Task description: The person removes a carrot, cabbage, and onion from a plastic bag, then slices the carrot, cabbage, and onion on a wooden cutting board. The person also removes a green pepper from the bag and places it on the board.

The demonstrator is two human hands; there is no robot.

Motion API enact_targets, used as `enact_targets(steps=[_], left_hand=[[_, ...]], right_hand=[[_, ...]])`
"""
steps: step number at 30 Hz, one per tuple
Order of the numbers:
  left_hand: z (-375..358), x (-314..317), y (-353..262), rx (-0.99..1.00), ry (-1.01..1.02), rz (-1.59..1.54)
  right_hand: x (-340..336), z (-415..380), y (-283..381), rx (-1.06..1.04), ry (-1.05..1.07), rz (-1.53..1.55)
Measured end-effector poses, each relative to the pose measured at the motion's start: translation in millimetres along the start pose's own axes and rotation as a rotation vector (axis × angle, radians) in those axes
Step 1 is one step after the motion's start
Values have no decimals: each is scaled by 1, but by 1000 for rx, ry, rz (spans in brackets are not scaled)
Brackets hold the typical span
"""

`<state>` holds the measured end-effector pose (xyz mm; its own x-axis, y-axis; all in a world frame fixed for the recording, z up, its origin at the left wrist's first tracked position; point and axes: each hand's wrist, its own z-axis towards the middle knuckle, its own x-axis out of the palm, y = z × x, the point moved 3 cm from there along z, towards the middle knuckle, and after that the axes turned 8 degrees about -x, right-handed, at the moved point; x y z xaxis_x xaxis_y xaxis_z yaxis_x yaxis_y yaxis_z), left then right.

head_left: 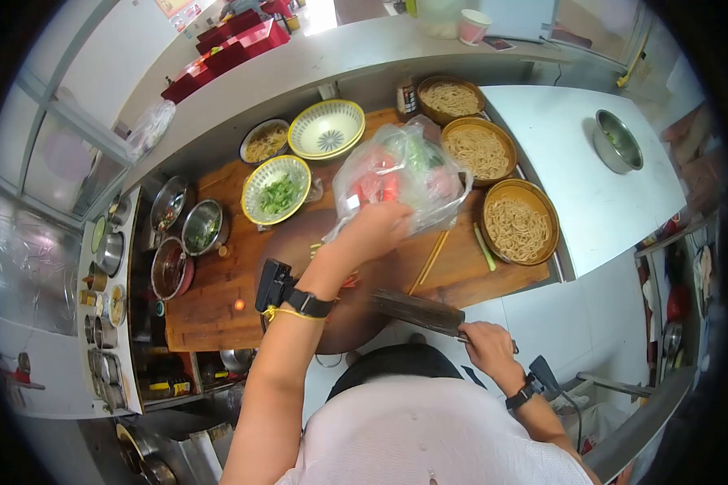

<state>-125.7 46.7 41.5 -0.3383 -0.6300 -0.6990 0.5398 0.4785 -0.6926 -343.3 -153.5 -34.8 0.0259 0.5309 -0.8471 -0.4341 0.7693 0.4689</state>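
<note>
My left hand (384,225) reaches across to the near side of a clear plastic bag (352,174), its fingers curled against the plastic and partly hidden. Red and green produce shows through the bag. In my right hand (492,349) is the handle of a cleaver (416,310), its dark blade pointing left over the round chopping block (287,250). Small orange-red and green cut pieces lie on the block, partly covered by my left forearm. Left of the bag stands a patterned bowl of chopped greens (279,192).
Three brown bowls of noodles (519,226) line the right side. Chopsticks (429,263) and a green stalk (485,249) lie on the wooden counter (210,303). Several metal bowls (205,226) stand left. A steel bowl (619,141) sits on the white surface (570,178).
</note>
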Motion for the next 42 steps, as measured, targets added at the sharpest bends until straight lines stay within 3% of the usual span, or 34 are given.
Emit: enact_targets(steps=[2, 3, 5, 9, 11, 12, 15, 20, 23, 26, 28, 31, 33, 37, 39, 40, 41, 42], left_hand=[[21, 8, 35, -122, 5, 325], [27, 4, 36, -112, 3, 326], [30, 0, 56, -517, 326, 590], [30, -17, 63, -490, 365, 501], [37, -27, 70, -565, 226, 477], [37, -30, 74, -550, 236, 475], [32, -45, 96, -496, -59, 376], [20, -60, 123, -472, -60, 182], [16, -59, 118, -604, -8, 277], [24, -58, 44, -85, -498, 244], [40, -35, 10, 178, -454, 87], [66, 13, 7, 170, -356, -26], [81, 42, 24, -256, 41, 116], [70, 89, 15, -343, 130, 326], [56, 115, 6, -240, 98, 332], [49, 121, 4, -78, -152, 400], [51, 122, 18, -90, -153, 416], [60, 116, 31, -168, 13, 423]], right_hand=[[-10, -11, -2, 57, -25, 10], [-14, -16, -3, 111, -43, 30], [-14, -27, -5, 159, -83, 35], [-6, -45, -2, 388, -127, 126], [-2, -52, 5, 441, -168, 109], [-3, -52, 11, 472, -174, 108], [-1, -57, 23, 583, -211, 137], [-8, -46, 34, 655, -229, 100], [-7, -45, 32, 703, -253, 95], [0, -48, 17, 746, -279, 175], [7, -46, 2, 721, -308, 243], [-1, -45, -27, 733, -243, 307], [-18, -44, -41, 682, -221, 288], [-47, -49, -69, 584, -234, 255], [-54, -50, -84, 581, -242, 308], [-55, -50, -94, 570, -268, 340], [-58, -49, -102, 559, -294, 371], [-61, -45, -110, 561, -286, 415]])
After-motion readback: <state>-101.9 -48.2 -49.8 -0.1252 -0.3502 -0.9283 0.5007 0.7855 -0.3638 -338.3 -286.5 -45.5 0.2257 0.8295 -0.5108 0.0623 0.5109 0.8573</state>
